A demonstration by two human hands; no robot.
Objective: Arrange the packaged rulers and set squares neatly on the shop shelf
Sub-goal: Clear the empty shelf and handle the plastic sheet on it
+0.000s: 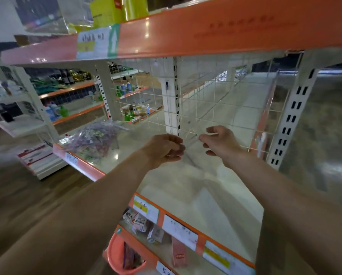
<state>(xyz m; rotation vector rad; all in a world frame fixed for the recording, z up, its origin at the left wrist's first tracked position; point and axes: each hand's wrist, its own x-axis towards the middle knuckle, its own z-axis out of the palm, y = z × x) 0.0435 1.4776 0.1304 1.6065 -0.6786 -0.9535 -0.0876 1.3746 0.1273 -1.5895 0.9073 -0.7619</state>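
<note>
Both bare forearms reach forward side by side over the cream shop shelf with an orange front edge (pixel 186 195), wrists level and close together. The left hand (pixel 164 149) has its fingers curled inward, and the right hand (pixel 219 141) has thumb and fingers drawn together. Each pinches an edge of a thin transparent plastic piece (pixel 190 135) held between them just above the shelf, too faint to identify. The heap of packaged rulers and set squares in clear wrappers (pixel 94 139) lies on the same shelf, well to the left, near the white wire grid back panel (pixel 146 108).
</note>
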